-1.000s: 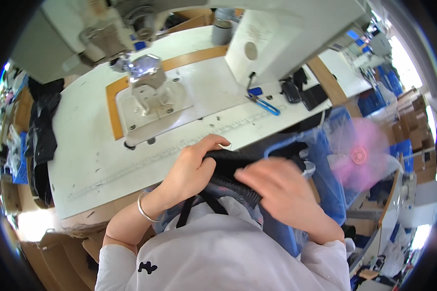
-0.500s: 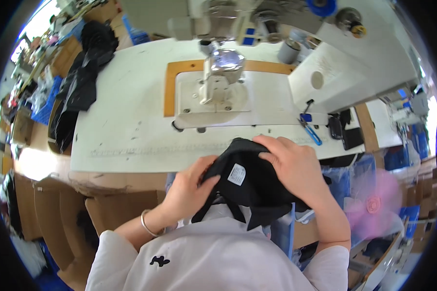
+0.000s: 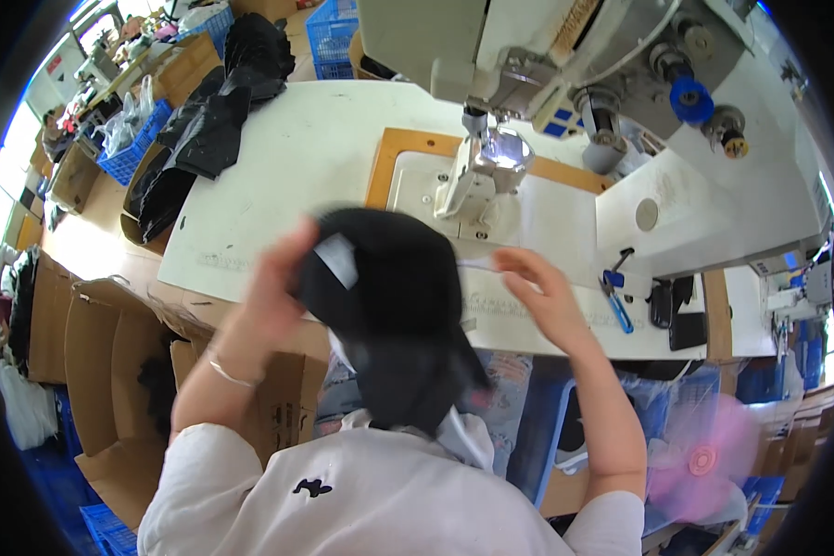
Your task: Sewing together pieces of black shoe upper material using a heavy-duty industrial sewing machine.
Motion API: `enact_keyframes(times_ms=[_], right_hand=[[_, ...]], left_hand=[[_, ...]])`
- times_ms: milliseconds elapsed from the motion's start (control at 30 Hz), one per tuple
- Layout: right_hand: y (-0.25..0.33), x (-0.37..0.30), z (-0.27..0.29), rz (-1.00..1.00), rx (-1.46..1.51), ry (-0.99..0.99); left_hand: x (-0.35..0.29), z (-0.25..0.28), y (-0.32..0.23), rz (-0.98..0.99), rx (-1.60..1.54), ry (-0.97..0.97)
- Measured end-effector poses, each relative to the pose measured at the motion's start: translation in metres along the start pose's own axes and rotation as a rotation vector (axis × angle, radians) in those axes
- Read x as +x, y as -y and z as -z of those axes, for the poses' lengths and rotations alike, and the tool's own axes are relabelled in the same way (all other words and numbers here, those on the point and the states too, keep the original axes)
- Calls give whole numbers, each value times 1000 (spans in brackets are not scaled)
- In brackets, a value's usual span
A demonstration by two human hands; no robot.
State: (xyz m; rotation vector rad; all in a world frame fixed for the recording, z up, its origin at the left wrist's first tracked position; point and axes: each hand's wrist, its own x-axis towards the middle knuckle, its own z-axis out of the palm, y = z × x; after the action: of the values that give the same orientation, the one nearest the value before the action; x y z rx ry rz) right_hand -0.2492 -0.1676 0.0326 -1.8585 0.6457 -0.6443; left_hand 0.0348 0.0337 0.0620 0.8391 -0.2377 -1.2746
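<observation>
A soft black cloth piece [image 3: 394, 287] with a small white label [image 3: 338, 259] hangs over the near edge of the table, its lower part narrowing toward my chest. My left hand [image 3: 276, 283] grips its left edge beside the label; motion blurs the fingers. To the right of the cloth, my right hand [image 3: 542, 292] is apart from it, palm inward, fingers spread and holding nothing. Beyond the cloth stands the sewing machine head [image 3: 491, 167] on its white bed plate.
The white table [image 3: 306, 120] carries blue-handled snips [image 3: 616, 301] and a black pouch [image 3: 686, 324] at the right. A stack of black cloth pieces [image 3: 218, 125] drapes at the far left. Open cardboard boxes [image 3: 111, 371] stand at lower left, a pink fan [image 3: 704, 459] at lower right.
The cloth has swung up and left with my left hand, its label now nearer the left edge. My right hand has let go of it. The view has shifted too.
</observation>
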Motion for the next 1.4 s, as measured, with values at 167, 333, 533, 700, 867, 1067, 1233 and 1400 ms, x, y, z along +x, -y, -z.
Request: enact_keyframes(times_ms=[167,333,533,700,867,1067,1233,1400], right_hand=[[8,18,73,40,-192,-205],[-46,115,81,363,-588,-472],[-117,241,80,529,-1037,-371],[-133,257,89,397,-1111,-98],[-131,246,94,340,-1122,41],[-115,247,108,287,-1128,141],[-109,246,101,304,-1143,203],[-98,241,115,421,-1147,148]], left_hand=[[52,21,-136,-469,81,496],[166,-29,-130,-758,208,227],[225,-100,-71,-548,58,313],[233,-94,-47,-495,126,91],[228,-88,-41,-577,293,-174],[220,-75,-17,-1755,1549,-138],[262,-63,2,-1403,1786,-12],[289,-68,-5,-836,349,659]])
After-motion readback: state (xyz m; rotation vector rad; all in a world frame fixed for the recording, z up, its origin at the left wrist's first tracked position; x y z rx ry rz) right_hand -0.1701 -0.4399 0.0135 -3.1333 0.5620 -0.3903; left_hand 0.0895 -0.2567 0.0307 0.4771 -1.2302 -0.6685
